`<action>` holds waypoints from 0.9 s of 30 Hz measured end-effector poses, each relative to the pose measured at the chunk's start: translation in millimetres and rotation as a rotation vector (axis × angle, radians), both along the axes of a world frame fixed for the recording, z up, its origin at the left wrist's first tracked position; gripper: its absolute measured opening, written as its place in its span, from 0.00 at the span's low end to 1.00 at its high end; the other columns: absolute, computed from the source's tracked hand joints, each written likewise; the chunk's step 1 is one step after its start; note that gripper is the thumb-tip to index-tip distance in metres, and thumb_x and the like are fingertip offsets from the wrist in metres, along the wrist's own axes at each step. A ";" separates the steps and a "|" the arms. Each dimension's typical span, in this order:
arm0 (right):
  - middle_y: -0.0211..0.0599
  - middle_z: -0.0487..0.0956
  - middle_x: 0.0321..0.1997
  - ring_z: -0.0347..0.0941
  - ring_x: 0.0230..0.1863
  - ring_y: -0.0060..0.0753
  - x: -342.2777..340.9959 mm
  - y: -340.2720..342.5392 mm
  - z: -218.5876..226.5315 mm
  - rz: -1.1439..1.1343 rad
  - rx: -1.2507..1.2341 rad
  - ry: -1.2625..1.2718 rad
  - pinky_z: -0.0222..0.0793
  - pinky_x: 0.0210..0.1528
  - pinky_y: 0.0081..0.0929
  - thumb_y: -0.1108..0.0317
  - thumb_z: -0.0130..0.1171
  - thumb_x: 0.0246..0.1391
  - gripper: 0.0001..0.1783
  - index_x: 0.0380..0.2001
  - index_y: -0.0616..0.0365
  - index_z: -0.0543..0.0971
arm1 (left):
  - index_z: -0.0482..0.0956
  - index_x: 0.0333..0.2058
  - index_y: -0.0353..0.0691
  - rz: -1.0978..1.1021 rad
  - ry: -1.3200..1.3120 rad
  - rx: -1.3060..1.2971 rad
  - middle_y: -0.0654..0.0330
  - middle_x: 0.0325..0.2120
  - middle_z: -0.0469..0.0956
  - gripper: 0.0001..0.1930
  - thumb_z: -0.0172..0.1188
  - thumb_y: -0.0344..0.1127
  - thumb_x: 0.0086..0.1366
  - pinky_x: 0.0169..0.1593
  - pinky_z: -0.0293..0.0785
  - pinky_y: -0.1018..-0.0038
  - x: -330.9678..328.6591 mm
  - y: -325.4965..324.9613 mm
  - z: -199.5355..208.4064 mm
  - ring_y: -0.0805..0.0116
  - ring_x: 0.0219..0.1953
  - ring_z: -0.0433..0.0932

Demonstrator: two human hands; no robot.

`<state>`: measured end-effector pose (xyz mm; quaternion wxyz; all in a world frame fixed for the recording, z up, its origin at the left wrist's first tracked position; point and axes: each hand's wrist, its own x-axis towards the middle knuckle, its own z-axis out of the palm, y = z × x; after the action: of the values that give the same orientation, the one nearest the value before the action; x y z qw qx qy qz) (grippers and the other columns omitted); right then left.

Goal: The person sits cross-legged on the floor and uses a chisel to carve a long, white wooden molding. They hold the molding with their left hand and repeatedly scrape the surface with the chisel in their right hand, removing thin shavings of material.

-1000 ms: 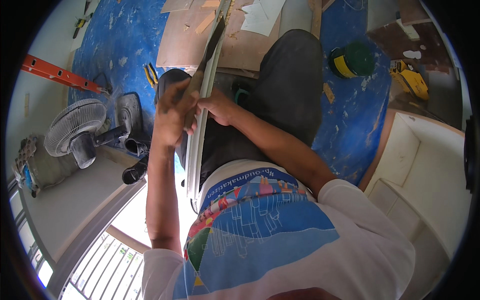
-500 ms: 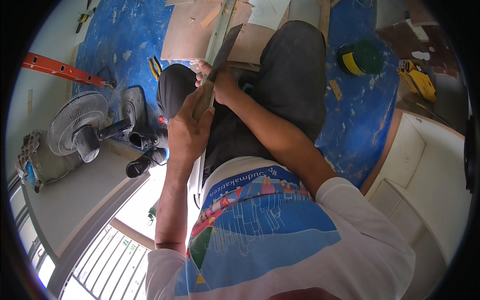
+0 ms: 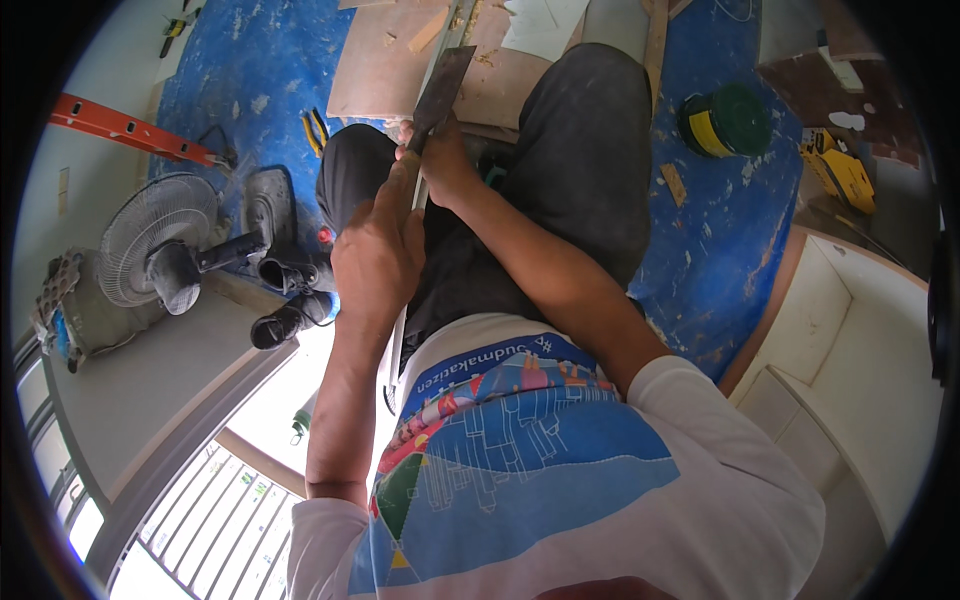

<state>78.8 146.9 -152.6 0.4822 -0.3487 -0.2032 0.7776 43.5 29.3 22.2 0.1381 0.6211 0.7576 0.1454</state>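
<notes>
Above a blue floor (image 3: 700, 235), the left hand (image 3: 378, 258) grips a bladed tool (image 3: 441, 97) pointing away, nearly parallel to the pale strip (image 3: 420, 192) the right hand (image 3: 447, 165) clasps.

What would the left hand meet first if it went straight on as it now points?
Probably the right hand, which lies just ahead of the left hand, though the depth between them is unclear.

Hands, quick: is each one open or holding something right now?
Left hand: closed, holding the bladed tool.
Right hand: closed around the pale strip.
</notes>
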 end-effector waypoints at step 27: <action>0.41 0.71 0.47 0.76 0.35 0.29 8.3 -4.4 -3.3 0.142 0.137 -0.123 0.84 0.32 0.35 0.70 0.58 0.67 0.31 0.65 0.56 0.55 | 0.77 0.63 0.49 0.012 -0.069 -0.077 0.42 0.45 0.84 0.27 0.65 0.31 0.63 0.50 0.80 0.53 8.1 7.4 6.9 0.39 0.47 0.83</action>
<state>87.1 142.5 -155.9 0.4355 -0.3466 -0.3093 0.7711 51.6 36.7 29.1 0.1872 0.6053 0.7612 0.1382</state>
